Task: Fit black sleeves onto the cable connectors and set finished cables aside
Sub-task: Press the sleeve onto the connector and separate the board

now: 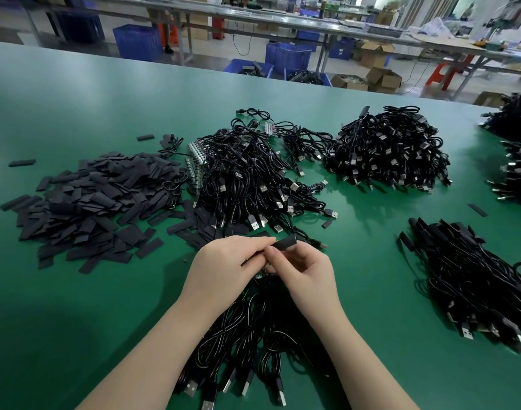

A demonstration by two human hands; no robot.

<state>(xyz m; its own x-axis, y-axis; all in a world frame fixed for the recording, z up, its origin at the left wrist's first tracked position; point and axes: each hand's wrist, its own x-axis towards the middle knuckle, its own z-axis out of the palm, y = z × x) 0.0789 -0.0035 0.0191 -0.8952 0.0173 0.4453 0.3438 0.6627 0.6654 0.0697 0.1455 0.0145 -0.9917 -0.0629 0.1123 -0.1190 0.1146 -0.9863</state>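
Both hands, left (223, 261) and right (305, 269), pinch one black sleeve (284, 242); sleeved cables (472, 276) lie toward the table's right edge, many unsleeved cables (247, 179) remain

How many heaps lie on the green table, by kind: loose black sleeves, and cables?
Heaps of loose black sleeves: 1
Heaps of cables: 6, counting what seem to be two heaps cut off at the right edge, and the one nearest the camera
Total: 7
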